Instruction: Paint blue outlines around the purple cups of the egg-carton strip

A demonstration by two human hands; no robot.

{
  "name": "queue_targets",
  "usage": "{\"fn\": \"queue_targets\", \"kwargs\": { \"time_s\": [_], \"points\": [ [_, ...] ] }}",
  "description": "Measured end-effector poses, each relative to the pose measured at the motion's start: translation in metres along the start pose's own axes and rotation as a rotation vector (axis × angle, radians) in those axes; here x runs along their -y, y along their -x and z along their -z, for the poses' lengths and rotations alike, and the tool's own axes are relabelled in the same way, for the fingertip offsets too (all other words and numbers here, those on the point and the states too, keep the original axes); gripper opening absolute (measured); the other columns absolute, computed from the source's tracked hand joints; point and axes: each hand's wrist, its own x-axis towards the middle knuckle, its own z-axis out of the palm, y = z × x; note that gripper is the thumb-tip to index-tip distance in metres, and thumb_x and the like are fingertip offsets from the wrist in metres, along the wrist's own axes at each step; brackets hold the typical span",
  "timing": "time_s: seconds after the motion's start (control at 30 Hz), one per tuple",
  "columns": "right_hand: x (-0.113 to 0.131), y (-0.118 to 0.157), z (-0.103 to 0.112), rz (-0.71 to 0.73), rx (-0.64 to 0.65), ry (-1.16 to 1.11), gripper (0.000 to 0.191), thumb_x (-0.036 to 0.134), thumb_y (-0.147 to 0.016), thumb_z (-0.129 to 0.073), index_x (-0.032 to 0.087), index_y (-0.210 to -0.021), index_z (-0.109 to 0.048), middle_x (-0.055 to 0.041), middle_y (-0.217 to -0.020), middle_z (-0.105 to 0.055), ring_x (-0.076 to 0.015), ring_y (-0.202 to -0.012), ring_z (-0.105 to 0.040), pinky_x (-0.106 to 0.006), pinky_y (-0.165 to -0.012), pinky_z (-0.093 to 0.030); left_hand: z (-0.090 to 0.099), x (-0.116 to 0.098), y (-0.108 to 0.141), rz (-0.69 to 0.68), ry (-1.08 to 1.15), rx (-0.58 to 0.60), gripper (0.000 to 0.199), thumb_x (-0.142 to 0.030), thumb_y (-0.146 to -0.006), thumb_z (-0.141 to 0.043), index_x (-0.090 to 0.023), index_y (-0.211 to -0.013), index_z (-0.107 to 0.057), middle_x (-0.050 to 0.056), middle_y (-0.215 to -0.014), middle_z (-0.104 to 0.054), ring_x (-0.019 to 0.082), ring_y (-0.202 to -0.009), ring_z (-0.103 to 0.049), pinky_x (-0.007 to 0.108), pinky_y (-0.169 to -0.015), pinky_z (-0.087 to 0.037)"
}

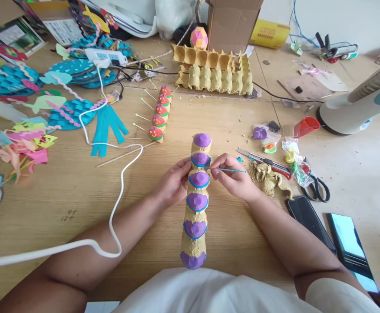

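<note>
A strip of egg carton [196,248] lies lengthwise in front of me, its bumps capped with purple clay. Thin blue lines edge the lower rims of several caps; the farthest cap shows no blue line. My left hand [176,178] grips the strip's left side near the second cap from the far end, fingers partly hidden behind it. On the opposite side, my right hand [230,176] pinches a thin blue strand [233,170], one end at the strip's edge. Whether the strand is clay or a slim tool is unclear.
Beyond stands a red-and-green decorated carton strip [160,119] with pins beside it. More egg cartons [220,78] lie behind. To the right are a utility knife [258,158], scissors [316,189], clay bags [269,141] and phones [310,221]. A white cable [121,187] crosses the left.
</note>
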Motion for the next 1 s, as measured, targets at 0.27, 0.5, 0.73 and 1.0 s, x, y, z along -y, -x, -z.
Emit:
{"fn": "queue_targets", "kwargs": {
  "time_s": [0.27,0.5,0.73,1.0],
  "points": [
    [-0.004,-0.004,0.004,0.039,-0.126,0.1,0.024,0.043,-0.096,-0.074,0.024,-0.086,-0.066,-0.0011,-0.082,-0.061,-0.0166,-0.076,-0.055,-0.033,-0.071,-0.045,0.004,-0.002,0.0,0.021,0.013,0.015,0.008,-0.027,-0.093,-0.078,-0.022,-0.099,-0.081,0.0,-0.078,-0.078,0.012,-0.06,-0.066,0.023,-0.06,-0.055],
    [-0.003,-0.003,-0.006,0.076,-0.216,0.046,0.023,0.044,-0.091,-0.08,0.025,-0.081,-0.069,-0.0032,-0.092,-0.059,-0.021,-0.093,-0.058,-0.042,-0.093,-0.049,0.004,0.001,-0.002,0.012,0.052,-0.028,0.008,-0.02,-0.094,-0.076,-0.023,-0.101,-0.08,0.002,-0.093,-0.082,0.015,-0.074,-0.073,0.025,-0.068,-0.057],
    [-0.003,-0.002,-0.009,0.015,-0.219,0.049,0.024,0.047,-0.09,-0.081,0.026,-0.081,-0.072,-0.0039,-0.098,-0.059,-0.0225,-0.102,-0.058,-0.045,-0.102,-0.047,0.002,0.001,-0.002,0.013,0.061,-0.018,0.007,-0.021,-0.093,-0.077,-0.02,-0.099,-0.08,0.004,-0.091,-0.082,0.014,-0.071,-0.073,0.023,-0.067,-0.059],
    [-0.001,-0.002,-0.012,0.012,-0.222,0.076,0.026,0.05,-0.088,-0.082,0.027,-0.081,-0.073,-0.0031,-0.096,-0.057,-0.0219,-0.1,-0.057,-0.043,-0.1,-0.047,0.0,0.003,0.0,-0.004,0.061,0.01,0.013,-0.02,-0.092,-0.078,-0.016,-0.104,-0.078,0.004,-0.095,-0.083,0.013,-0.076,-0.076,0.021,-0.07,-0.062]
  ]
}}
